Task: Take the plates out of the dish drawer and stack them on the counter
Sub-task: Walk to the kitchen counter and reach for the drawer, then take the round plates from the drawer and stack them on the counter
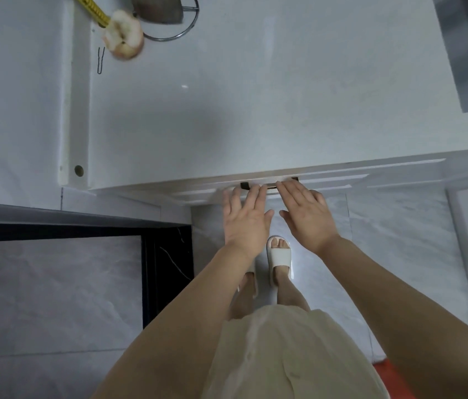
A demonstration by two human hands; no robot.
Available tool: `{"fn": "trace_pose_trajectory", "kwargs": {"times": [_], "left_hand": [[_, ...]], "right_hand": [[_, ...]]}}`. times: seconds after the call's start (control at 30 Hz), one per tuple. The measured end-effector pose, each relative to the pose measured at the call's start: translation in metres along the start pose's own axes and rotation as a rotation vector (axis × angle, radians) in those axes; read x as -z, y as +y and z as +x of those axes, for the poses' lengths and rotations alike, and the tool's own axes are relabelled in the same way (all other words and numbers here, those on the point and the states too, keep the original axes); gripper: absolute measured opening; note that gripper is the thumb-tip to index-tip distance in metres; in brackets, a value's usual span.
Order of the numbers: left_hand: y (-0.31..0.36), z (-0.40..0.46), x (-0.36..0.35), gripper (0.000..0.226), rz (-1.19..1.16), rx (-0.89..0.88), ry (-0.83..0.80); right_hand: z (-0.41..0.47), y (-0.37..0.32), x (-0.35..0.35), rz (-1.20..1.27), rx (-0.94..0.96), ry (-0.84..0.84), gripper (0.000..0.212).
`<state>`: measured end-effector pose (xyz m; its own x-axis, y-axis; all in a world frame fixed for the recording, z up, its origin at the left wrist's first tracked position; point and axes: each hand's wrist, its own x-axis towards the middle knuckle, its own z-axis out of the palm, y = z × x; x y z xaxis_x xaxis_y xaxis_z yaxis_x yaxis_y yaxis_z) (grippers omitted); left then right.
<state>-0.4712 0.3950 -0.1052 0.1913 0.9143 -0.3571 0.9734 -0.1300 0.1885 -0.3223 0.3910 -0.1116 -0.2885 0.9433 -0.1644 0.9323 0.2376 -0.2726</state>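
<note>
Both hands, left hand and right hand, reach flat with fingers spread wide, holding nothing, at the dark drawer handle under the white bench.

White marbled counter, cream slippers

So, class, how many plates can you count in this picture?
0. The counter holds none, and the dish drawer is shut, so any plates inside are hidden. The left hand and right hand reach for its handle, both empty.
</note>
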Motion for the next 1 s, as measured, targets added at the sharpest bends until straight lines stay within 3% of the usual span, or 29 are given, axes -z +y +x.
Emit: {"fn": "trace_pose_trajectory", "kwargs": {"times": [0.2, 0.33, 0.4, 0.47, 0.57, 0.73, 1.0], "left_hand": [[0.005, -0.035, -0.006, 0.059, 0.023, -0.001, -0.065], [0.012, -0.053, -0.007, 0.062, -0.023, 0.024, -0.121], [0.018, -0.062, -0.003, 0.058, -0.033, 0.042, -0.084], [0.024, -0.069, 0.003, 0.05, -0.003, 0.074, 0.056], [0.032, -0.066, 0.005, 0.052, 0.021, 0.08, 0.169], [0.045, -0.056, -0.001, 0.052, -0.002, 0.085, 0.026], [0.051, -0.062, 0.002, 0.038, -0.069, 0.113, 0.083]], "right_hand": [[-0.028, -0.006, 0.011, -0.029, 0.031, -0.066, 0.054], [-0.046, -0.005, 0.027, 0.009, 0.054, 0.053, 0.052], [-0.05, 0.001, 0.032, 0.054, 0.006, 0.114, 0.047], [-0.05, 0.006, 0.035, 0.088, -0.017, 0.126, 0.041], [-0.054, 0.018, 0.035, 0.101, -0.036, 0.045, 0.038], [-0.061, 0.027, 0.03, 0.084, -0.047, -0.064, 0.042], [-0.077, 0.022, 0.029, 0.107, -0.032, -0.089, 0.04]]}}
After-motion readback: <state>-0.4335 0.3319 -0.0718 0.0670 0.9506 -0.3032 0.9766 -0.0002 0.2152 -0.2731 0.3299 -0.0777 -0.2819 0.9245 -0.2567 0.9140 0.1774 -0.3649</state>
